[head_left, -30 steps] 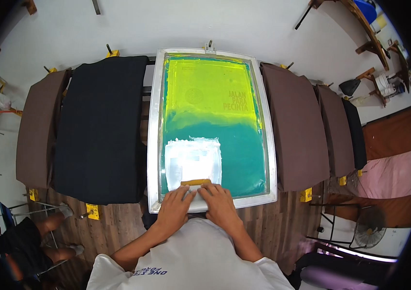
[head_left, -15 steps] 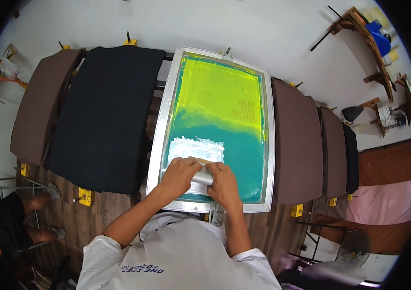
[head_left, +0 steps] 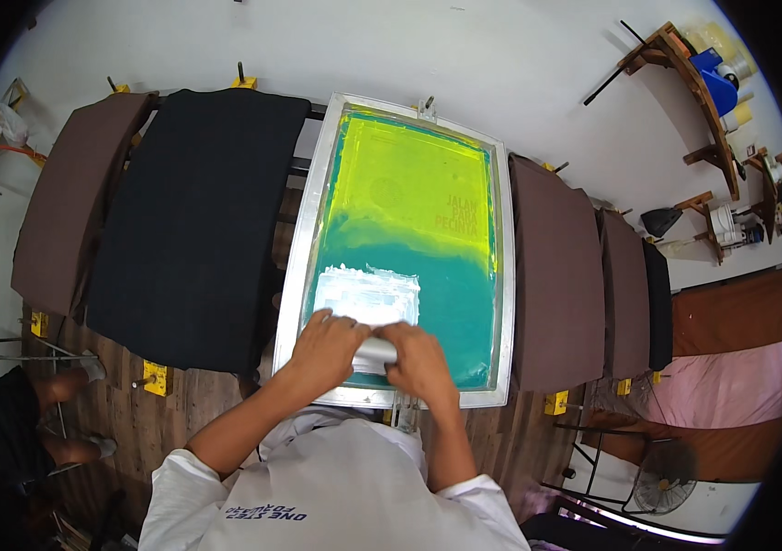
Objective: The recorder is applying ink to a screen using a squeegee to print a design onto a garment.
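While my left hand and my right hand sit close together, my fingers are bent narrow around a silver-grey squeegee, one hand on either side of its middle. The squeegee lies low on the screen, over the near edge of a patch of white ink on the left part of the green mesh; my hands hide its lower edge, so I cannot tell how it meets the mesh. Beyond the ink, the far half of the mesh is yellow-green. A pale metal frame surrounds it all, with a clamp at its far end. To the left of the frame I have a black cloth-covered board, and just beside its right edge stands a brown cloth-covered board. My thumbs are mostly hidden from me.
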{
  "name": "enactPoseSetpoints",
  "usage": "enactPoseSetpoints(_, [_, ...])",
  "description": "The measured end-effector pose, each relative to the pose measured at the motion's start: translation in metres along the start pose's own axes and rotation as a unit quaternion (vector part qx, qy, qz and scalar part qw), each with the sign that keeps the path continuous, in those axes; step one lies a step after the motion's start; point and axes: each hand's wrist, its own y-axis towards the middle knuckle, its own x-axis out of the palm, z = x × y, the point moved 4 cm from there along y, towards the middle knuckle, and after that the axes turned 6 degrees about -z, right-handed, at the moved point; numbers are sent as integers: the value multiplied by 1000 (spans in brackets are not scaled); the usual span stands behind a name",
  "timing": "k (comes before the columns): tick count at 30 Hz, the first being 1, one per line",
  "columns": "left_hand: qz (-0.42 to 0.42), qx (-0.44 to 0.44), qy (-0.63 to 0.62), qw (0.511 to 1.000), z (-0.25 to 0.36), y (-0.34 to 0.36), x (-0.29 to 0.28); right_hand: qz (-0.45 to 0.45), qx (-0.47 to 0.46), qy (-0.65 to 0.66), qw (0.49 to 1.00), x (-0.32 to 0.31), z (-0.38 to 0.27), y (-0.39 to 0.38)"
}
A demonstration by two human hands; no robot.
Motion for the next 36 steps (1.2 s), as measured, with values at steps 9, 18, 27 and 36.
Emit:
enactPoseSetpoints(9, [106,40,77,991,-18,-25,62,28,-4,-99,995,45,6,-23])
enactPoseSetpoints(18, [53,46,3,998,-4,-26,26,5,22,-66,998,19,-10,-25])
enactPoseSetpoints(27, [77,55,12,995,-11,-16,42,54,62,-60,995,42,8,-24])
enactPoseSetpoints(36, [44,36,-37,998,18,-25,14,7,38,-78,996,26,-1,-30])
